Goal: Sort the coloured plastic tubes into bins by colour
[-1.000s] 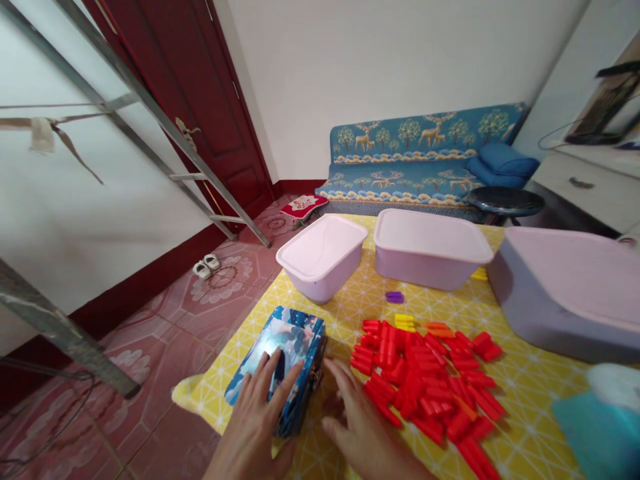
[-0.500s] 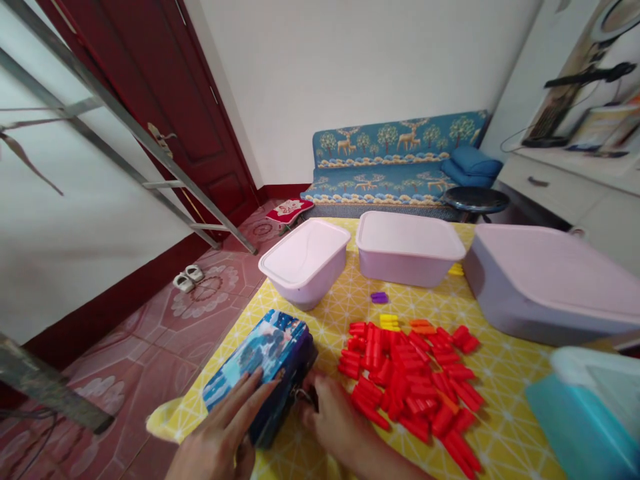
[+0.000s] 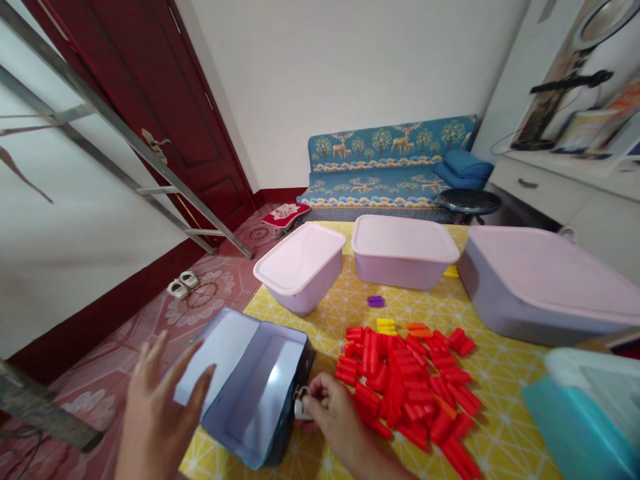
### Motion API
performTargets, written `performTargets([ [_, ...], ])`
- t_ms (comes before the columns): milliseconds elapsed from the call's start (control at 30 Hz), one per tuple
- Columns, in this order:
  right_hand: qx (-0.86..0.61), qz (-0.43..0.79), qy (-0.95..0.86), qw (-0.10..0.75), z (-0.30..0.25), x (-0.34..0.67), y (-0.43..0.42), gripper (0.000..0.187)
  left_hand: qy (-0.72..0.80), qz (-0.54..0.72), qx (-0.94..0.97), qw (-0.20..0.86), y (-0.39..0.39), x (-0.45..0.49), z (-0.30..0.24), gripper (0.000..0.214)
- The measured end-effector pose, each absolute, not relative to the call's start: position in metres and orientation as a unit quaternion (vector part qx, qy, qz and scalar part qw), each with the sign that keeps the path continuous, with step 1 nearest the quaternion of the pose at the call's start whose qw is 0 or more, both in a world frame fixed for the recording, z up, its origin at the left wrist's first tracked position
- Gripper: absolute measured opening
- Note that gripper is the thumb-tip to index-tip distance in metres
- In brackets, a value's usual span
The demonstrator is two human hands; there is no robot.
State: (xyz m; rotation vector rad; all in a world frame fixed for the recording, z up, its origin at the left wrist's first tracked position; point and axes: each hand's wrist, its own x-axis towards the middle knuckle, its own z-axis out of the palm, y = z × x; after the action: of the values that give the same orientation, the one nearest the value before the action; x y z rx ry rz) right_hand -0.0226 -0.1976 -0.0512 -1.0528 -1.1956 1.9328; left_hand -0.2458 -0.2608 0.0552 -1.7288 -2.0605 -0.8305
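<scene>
A blue metal box (image 3: 250,383) stands with its hinged lid (image 3: 220,347) swung back to the left, its grey inside bare. My left hand (image 3: 160,393) hovers over the lid with fingers spread, holding nothing. At the box's right side, my right hand (image 3: 333,410) pinches a small silver padlock (image 3: 302,407), which appears to hang at the box's clasp. Just right of that hand lies a pile of red plastic pieces (image 3: 405,380), tube-like and partly joined in pairs. Similar yellow pieces (image 3: 386,325), orange pieces (image 3: 419,331) and a purple piece (image 3: 376,301) lie behind the pile.
Three lidded pinkish-lilac tubs, left (image 3: 300,267), middle (image 3: 405,250) and right (image 3: 545,280), line the far side of the yellow tablecloth (image 3: 330,320). A turquoise container (image 3: 585,407) stands at the right. Beyond are a sofa (image 3: 385,167), a black stool (image 3: 469,200) and a metal ladder (image 3: 165,180).
The box's lid has swung open to the left. My left hand has lifted off the lid and spread its fingers. My right hand stays at the clasp, the padlock now showing.
</scene>
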Motion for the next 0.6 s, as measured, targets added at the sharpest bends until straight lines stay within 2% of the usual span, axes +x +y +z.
performTargets([
  [100, -0.409, 0.749, -0.408, 0.323, -0.049, -0.025, -0.189, 0.027, -0.697, -0.241, -0.676, -0.006, -0.262, -0.198, 0.032, 0.047],
  [267, -0.408, 0.705, -0.460, 0.354, -0.043, -0.019, -0.185, 0.015, -0.650, -0.174, -0.738, -0.050, -0.254, -0.167, -0.010, 0.051],
  [400, -0.413, 0.590, -0.618, 0.316, -0.015, 0.011, -0.189, 0.048, -0.674, -0.201, -0.710, -0.039, -0.240, -0.171, -0.019, 0.043],
  [467, -0.426, 0.532, -0.672, 0.290, 0.005, 0.031, -0.179, 0.037, -0.675, -0.264, -0.689, -0.021, -0.233, -0.162, -0.014, 0.035],
  [533, -0.439, 0.438, -0.716, 0.321, 0.021, 0.051, -0.157, 0.020, -0.660, -0.337, -0.671, -0.025, -0.226, -0.144, -0.007, 0.031],
  [600, -0.477, 0.325, -0.742, 0.341, 0.027, 0.065, -0.126, 0.022, -0.624, -0.386, -0.674, -0.084, -0.217, -0.118, -0.001, 0.031],
])
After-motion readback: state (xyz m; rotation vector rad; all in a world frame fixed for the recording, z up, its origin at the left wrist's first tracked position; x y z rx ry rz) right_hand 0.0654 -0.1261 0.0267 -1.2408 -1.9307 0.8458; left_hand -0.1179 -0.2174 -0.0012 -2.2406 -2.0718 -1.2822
